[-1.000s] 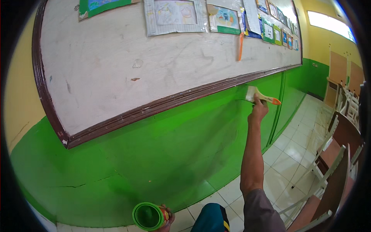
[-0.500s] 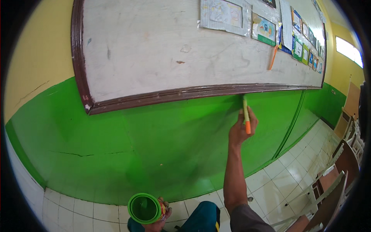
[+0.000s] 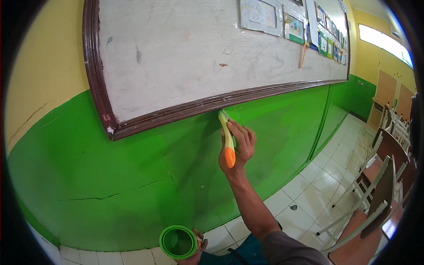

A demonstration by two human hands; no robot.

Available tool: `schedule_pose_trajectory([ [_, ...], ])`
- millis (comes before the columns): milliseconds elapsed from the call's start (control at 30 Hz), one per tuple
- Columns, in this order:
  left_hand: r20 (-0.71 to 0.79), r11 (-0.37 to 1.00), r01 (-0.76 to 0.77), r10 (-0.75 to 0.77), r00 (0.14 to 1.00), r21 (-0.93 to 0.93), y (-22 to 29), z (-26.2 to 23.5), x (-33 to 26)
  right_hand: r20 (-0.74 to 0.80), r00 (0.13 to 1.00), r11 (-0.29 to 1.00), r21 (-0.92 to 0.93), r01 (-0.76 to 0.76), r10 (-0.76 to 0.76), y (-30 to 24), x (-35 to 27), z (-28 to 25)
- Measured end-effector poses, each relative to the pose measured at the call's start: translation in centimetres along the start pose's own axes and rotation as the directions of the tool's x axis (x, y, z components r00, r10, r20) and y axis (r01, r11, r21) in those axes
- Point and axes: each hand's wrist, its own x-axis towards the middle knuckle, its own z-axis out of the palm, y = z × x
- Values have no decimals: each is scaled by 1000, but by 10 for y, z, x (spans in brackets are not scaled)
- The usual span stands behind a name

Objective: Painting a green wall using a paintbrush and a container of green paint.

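My right hand grips a paintbrush with a green and orange handle. Its bristles press on the green lower wall just under the brown frame of the white board. At the bottom edge, my left hand holds a round tin of green paint, open end toward me. Only the fingers of that hand show.
Papers and pictures are pinned along the board's top right. A long crack runs across the green wall at the left. Wooden chairs with metal legs stand on the white tiled floor at the right.
My right hand and the brush have moved left along the wall under the board's frame, and the view has swung left. The paint tin stays low in my left hand.
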Motion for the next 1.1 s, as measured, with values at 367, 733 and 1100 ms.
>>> schedule_pose_trajectory([
  [367, 154, 996, 29, -16, 988, -82, 20, -10, -5, 38, 999, 999, 52, 15, -17, -59, -20, 22],
  [733, -15, 985, -28, 26, 1000, -171, 27, -14, -13, 98, 995, 980, 196, 16, -36, -114, -33, 43],
  [1100, -35, 984, -107, 103, 994, -139, 31, -23, -16, 256, 956, 939, 339, 52, -145, -144, -29, 29],
])
